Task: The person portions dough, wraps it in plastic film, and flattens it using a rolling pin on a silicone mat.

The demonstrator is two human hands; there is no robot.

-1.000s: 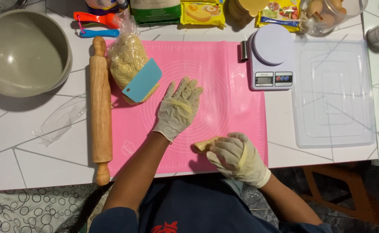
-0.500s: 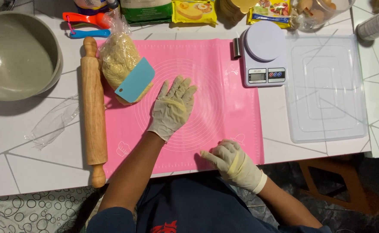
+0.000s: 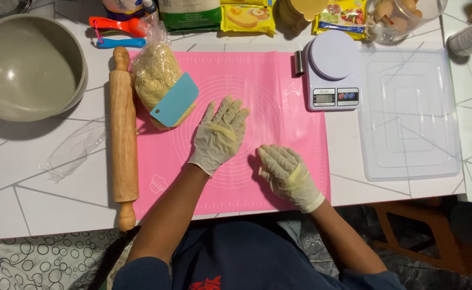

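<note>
Both my hands wear pale gloves and lie palm down on a pink silicone mat (image 3: 279, 80). My left hand (image 3: 220, 134) is flat near the mat's middle with its fingers spread and nothing in it. My right hand (image 3: 285, 172) presses on the mat nearer to me with its fingers together, and whatever is under the palm is hidden. A lump of yellow dough in a clear bag (image 3: 154, 78) sits at the mat's far left, with a light blue scraper (image 3: 174, 100) leaning on it.
A wooden rolling pin (image 3: 123, 134) lies along the mat's left edge, beside a grey bowl (image 3: 26, 64) and crumpled plastic wrap (image 3: 69, 150). A white kitchen scale (image 3: 332, 75) and a clear plastic lid (image 3: 408, 113) lie to the right. Packets, measuring spoons (image 3: 112, 32) and a jar line the back.
A second ago my right hand held a small piece of dough at the mat's near edge. It has since laid flat further onto the mat and the piece no longer shows. My left hand stayed flat.
</note>
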